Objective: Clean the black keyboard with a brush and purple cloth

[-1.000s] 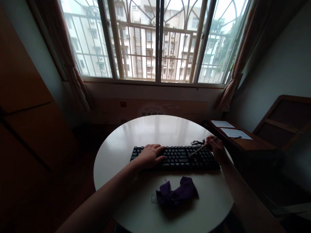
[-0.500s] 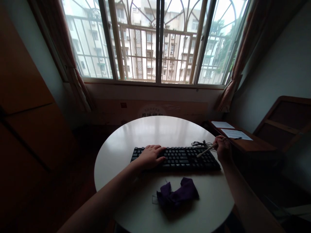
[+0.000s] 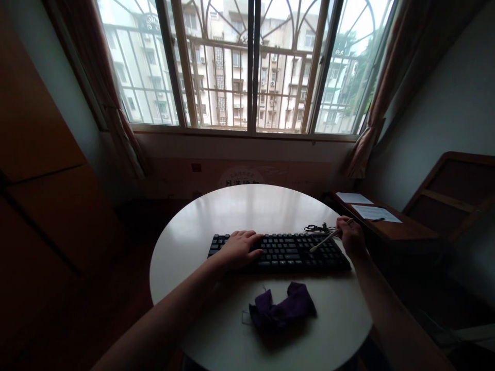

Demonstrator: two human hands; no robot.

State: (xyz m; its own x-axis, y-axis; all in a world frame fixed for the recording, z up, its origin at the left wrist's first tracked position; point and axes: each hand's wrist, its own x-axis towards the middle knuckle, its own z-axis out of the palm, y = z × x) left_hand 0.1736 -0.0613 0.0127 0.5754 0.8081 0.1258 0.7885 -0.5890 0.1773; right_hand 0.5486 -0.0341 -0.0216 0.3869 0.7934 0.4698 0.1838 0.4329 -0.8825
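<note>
Black keyboard (image 3: 285,253) lay on a white tabletop (image 3: 181,260), beyond a purple cloth (image 3: 286,310). The left grip (image 3: 241,249) rested unclenched on its keys; the right grip (image 3: 351,237) pinched a slender stick (image 3: 325,240) angled toward them.

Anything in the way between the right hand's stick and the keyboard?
Nothing visible. The right hand holds the stick with its tip over the keyboard; the black cable lies beyond the far edge, the purple cloth on the near side.
</note>
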